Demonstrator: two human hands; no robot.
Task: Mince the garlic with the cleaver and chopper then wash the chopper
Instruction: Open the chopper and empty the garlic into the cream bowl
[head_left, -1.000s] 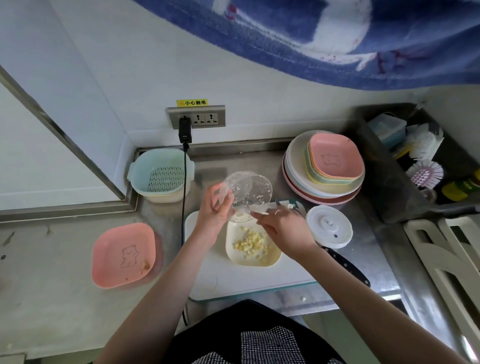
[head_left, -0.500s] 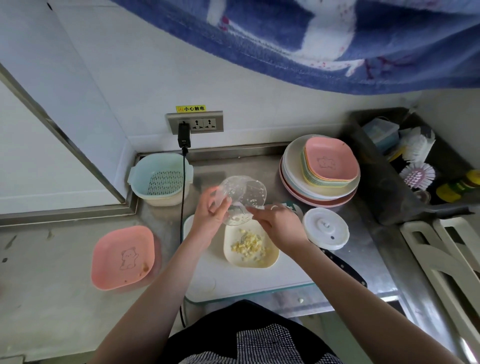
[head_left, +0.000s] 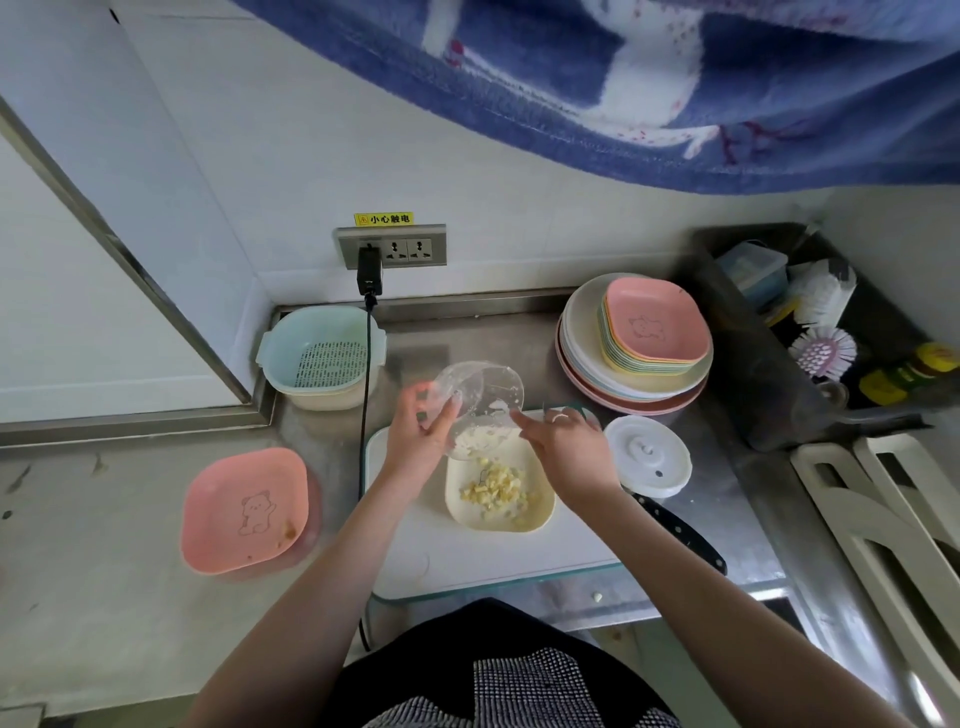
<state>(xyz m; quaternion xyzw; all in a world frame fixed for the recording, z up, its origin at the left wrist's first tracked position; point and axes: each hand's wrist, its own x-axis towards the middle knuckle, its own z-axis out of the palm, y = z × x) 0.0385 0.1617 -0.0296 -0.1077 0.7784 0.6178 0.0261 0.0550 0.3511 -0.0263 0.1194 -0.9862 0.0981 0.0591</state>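
A steel kitchen counter (head_left: 519, 343) runs below a white tiled wall, with a white cutting board (head_left: 415, 545) lying on it as the landmark. Well to the left of the board sits a pink dish (head_left: 244, 512); behind the board's left corner stands a pale blue strainer basket (head_left: 322, 356). Over the board, the left hand (head_left: 415, 441) grips the clear chopper bowl (head_left: 478, 405), tilted with its mouth toward a cream dish (head_left: 498, 493) that rests on the board and holds minced garlic (head_left: 496, 491). The right hand (head_left: 566, 452) reaches a straight forefinger into the bowl's mouth, other fingers loosely curled. Just right of the board lie the white chopper lid (head_left: 647, 454) and the black-handled cleaver (head_left: 678, 535). Behind the board's right corner stands a stack of plates (head_left: 639, 343).
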